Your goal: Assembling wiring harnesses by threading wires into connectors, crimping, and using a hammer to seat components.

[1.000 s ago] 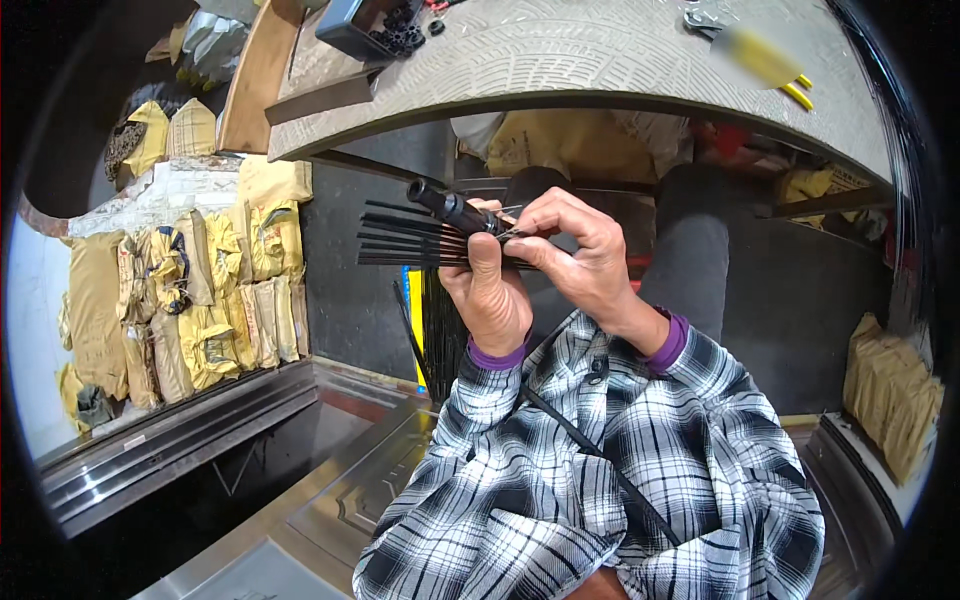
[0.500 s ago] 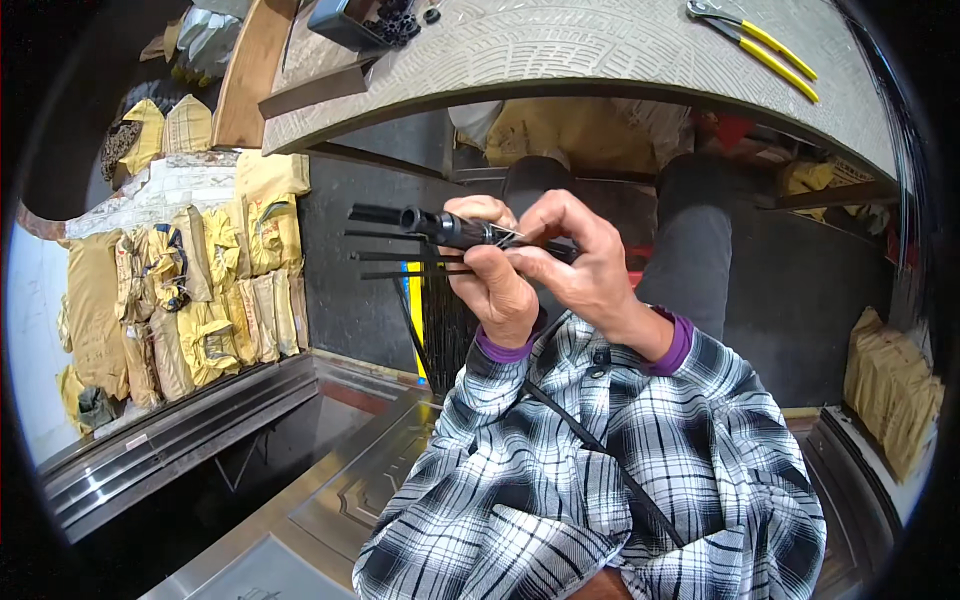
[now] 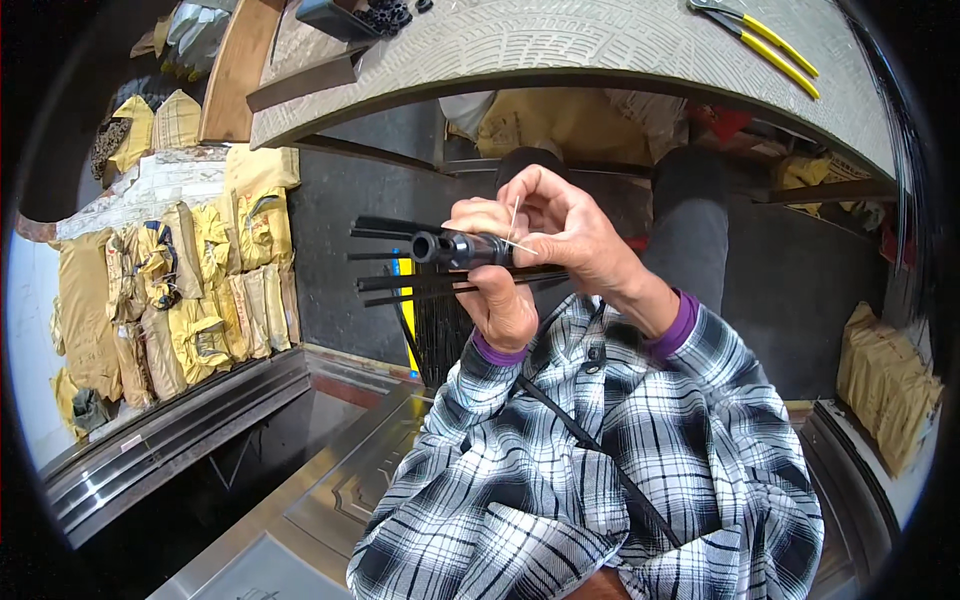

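A black tubular hub [image 3: 462,250], with a round hole at its left end, lies sideways between my hands. Slim black rods [image 3: 385,286] like umbrella ribs run alongside it and stick out to the left. My left hand [image 3: 507,318] is closed around the hub and rods, its thumb pressing from below. At the hub's right end, a thin pale wire [image 3: 515,215] has one end pointing up and another lying slantwise. My right hand [image 3: 580,240] pinches at this wire, thumb and fingers bent. How far the wire wraps round the hub is hidden by the fingers.
Ahead stands a patterned grey table [image 3: 540,40] with a curved edge. On it are yellow-handled pliers [image 3: 765,50] and a dark box [image 3: 335,18] beside small black rings [image 3: 388,15]. Yellow wrapped packages [image 3: 205,240] are stacked at left. Dark rods [image 3: 445,330] stand by my left forearm.
The hub has shifted slightly right and down, its hole turned more toward me. The wire's end now stands up clearly above it, and my right fingertips have risen a little.
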Action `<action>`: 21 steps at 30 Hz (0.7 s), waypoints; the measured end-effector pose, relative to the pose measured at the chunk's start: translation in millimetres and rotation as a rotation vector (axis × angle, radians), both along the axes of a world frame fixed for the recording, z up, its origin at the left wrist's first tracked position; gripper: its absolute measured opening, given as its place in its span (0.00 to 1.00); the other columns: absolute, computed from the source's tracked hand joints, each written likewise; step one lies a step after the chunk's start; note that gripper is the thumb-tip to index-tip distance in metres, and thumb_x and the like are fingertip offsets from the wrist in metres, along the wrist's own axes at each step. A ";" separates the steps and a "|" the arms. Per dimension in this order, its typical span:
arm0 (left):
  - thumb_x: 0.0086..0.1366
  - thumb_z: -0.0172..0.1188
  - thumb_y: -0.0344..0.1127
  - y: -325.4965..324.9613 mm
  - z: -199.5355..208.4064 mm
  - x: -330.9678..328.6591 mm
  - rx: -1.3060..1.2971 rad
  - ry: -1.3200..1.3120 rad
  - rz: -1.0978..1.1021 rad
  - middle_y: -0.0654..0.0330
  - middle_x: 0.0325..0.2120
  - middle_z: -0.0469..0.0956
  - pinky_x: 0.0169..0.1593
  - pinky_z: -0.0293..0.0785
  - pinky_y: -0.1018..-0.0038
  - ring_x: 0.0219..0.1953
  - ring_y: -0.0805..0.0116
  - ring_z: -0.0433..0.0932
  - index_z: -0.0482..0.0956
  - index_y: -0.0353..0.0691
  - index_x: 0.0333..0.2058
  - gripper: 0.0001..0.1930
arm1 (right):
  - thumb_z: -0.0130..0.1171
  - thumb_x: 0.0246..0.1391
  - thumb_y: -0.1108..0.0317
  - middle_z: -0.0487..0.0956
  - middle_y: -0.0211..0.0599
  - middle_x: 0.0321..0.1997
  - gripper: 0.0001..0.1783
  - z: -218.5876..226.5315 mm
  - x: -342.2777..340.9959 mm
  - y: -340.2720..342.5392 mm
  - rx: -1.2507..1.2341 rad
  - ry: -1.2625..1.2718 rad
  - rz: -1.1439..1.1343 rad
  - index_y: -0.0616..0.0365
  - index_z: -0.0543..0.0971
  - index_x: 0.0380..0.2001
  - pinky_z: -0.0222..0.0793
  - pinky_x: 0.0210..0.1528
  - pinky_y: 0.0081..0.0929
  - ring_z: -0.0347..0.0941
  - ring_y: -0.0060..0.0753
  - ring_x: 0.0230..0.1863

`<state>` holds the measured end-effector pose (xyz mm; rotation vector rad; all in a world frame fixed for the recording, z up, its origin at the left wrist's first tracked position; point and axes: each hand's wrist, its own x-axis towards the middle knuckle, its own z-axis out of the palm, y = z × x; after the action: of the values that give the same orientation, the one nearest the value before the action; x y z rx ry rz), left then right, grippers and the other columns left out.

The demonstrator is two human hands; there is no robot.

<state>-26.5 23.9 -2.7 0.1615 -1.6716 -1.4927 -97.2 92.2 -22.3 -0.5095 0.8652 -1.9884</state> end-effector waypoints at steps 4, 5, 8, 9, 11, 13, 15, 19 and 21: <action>0.60 0.52 0.48 -4.7 -5.0 -1.9 0.000 0.042 -0.080 0.59 0.29 0.62 0.39 0.61 0.75 0.31 0.72 0.63 0.63 0.37 0.32 0.18 | 0.72 0.31 0.66 0.67 0.28 0.39 0.28 -3.4 -8.2 -1.9 -0.005 -0.104 0.131 0.56 0.67 0.35 0.61 0.46 0.19 0.64 0.20 0.42; 0.58 0.56 0.42 -5.3 -4.2 -2.4 -0.072 -0.035 -0.070 0.59 0.30 0.63 0.40 0.61 0.75 0.32 0.72 0.63 0.64 0.37 0.34 0.15 | 0.72 0.31 0.66 0.67 0.29 0.40 0.28 -7.8 -7.6 -2.9 -0.022 -0.115 0.103 0.56 0.67 0.36 0.61 0.47 0.21 0.65 0.22 0.44; 0.52 0.57 0.27 -3.9 3.7 3.5 -0.109 -0.221 -0.061 0.59 0.33 0.61 0.42 0.60 0.74 0.36 0.70 0.62 0.62 0.38 0.36 0.15 | 0.65 0.40 0.69 0.70 0.26 0.32 0.20 -14.1 -1.0 -6.5 -0.175 -0.159 0.021 0.58 0.68 0.37 0.63 0.44 0.18 0.66 0.17 0.37; 0.52 0.53 0.23 -3.1 5.0 2.8 -0.096 -0.210 -0.034 0.59 0.33 0.61 0.42 0.61 0.74 0.36 0.71 0.62 0.63 0.37 0.36 0.13 | 0.63 0.42 0.69 0.70 0.27 0.33 0.20 -16.6 -4.6 -6.0 -0.181 -0.114 0.053 0.59 0.68 0.39 0.63 0.45 0.20 0.67 0.19 0.39; 0.53 0.53 0.22 -3.1 11.7 -2.8 -0.147 -0.258 0.016 0.60 0.31 0.61 0.40 0.61 0.77 0.34 0.73 0.63 0.63 0.36 0.35 0.11 | 0.61 0.44 0.71 0.71 0.30 0.37 0.17 -7.3 -24.7 7.5 -0.060 0.028 0.127 0.60 0.71 0.39 0.64 0.46 0.23 0.68 0.21 0.41; 0.56 0.51 0.21 -0.1 15.3 -11.1 0.055 -0.211 -0.027 0.62 0.30 0.62 0.34 0.63 0.83 0.28 0.77 0.65 0.63 0.35 0.34 0.09 | 0.58 0.43 0.78 0.75 0.35 0.38 0.13 14.3 -68.9 36.6 0.171 0.809 -0.127 0.61 0.74 0.37 0.66 0.44 0.26 0.71 0.29 0.40; 0.57 0.50 0.22 4.5 24.9 -18.8 0.063 -0.258 -0.071 0.61 0.27 0.65 0.31 0.66 0.81 0.25 0.77 0.68 0.63 0.35 0.38 0.10 | 0.60 0.38 0.75 0.75 0.43 0.38 0.16 28.6 -120.8 70.0 0.643 1.483 -0.819 0.60 0.74 0.35 0.66 0.44 0.30 0.71 0.44 0.42; 0.58 0.51 0.23 9.1 13.9 -31.2 -0.079 -0.367 -0.185 0.63 0.23 0.67 0.30 0.67 0.82 0.24 0.77 0.70 0.62 0.37 0.38 0.10 | 0.58 0.46 0.58 0.73 0.40 0.37 0.15 37.5 -210.9 130.8 1.254 1.804 -0.847 0.57 0.71 0.32 0.65 0.40 0.34 0.70 0.42 0.40; 0.58 0.51 0.23 6.5 18.8 -30.8 0.007 -0.425 -0.281 0.64 0.24 0.66 0.30 0.67 0.82 0.24 0.78 0.69 0.64 0.38 0.33 0.06 | 0.54 0.50 0.54 0.72 0.38 0.34 0.16 39.0 -222.4 139.4 1.254 1.839 -0.670 0.56 0.70 0.31 0.65 0.37 0.34 0.69 0.41 0.37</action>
<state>-57.3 30.4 16.1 0.2715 -2.0944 -1.7620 -319.5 231.7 16.7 -1.2633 3.2605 -0.4067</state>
